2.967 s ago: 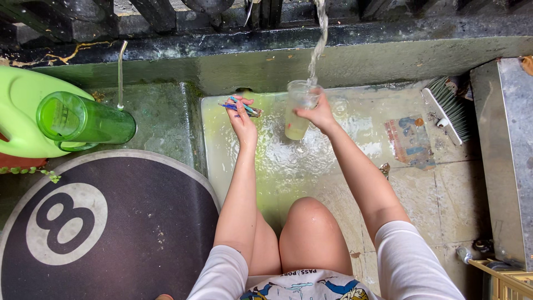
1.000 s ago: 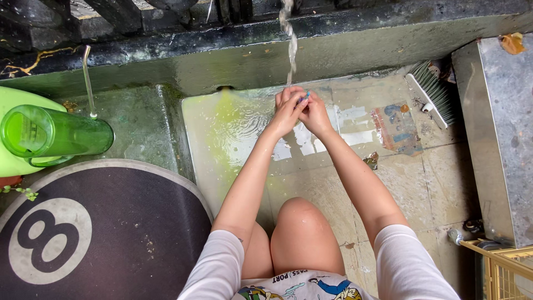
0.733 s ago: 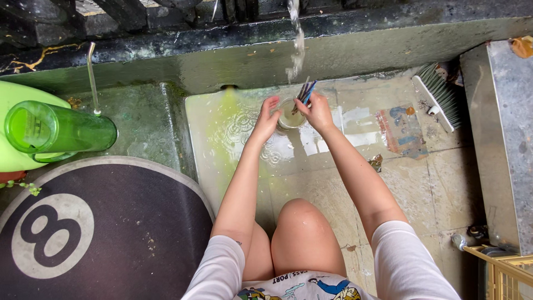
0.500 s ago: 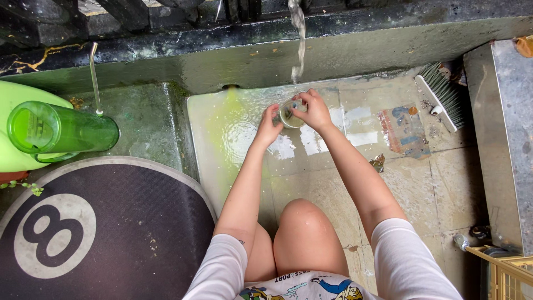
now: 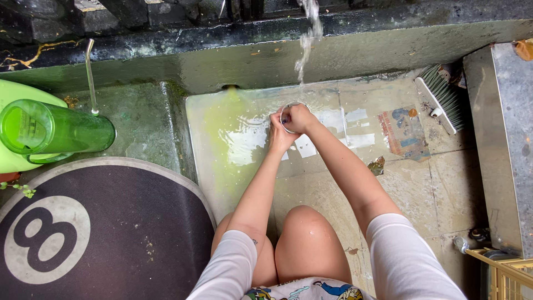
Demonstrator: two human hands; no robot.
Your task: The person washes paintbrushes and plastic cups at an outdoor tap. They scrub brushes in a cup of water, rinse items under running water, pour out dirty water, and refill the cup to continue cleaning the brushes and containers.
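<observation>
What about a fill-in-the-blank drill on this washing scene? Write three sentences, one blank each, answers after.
1. Both hands, the left hand and the right hand, hold a clear ____ under the falling stream of water.
2. The round black mat on the left shows a large ____ in a white circle.
3. The tumbler lying on its side at the left is ____ in colour.

Missing words: glass; eight; green
</observation>
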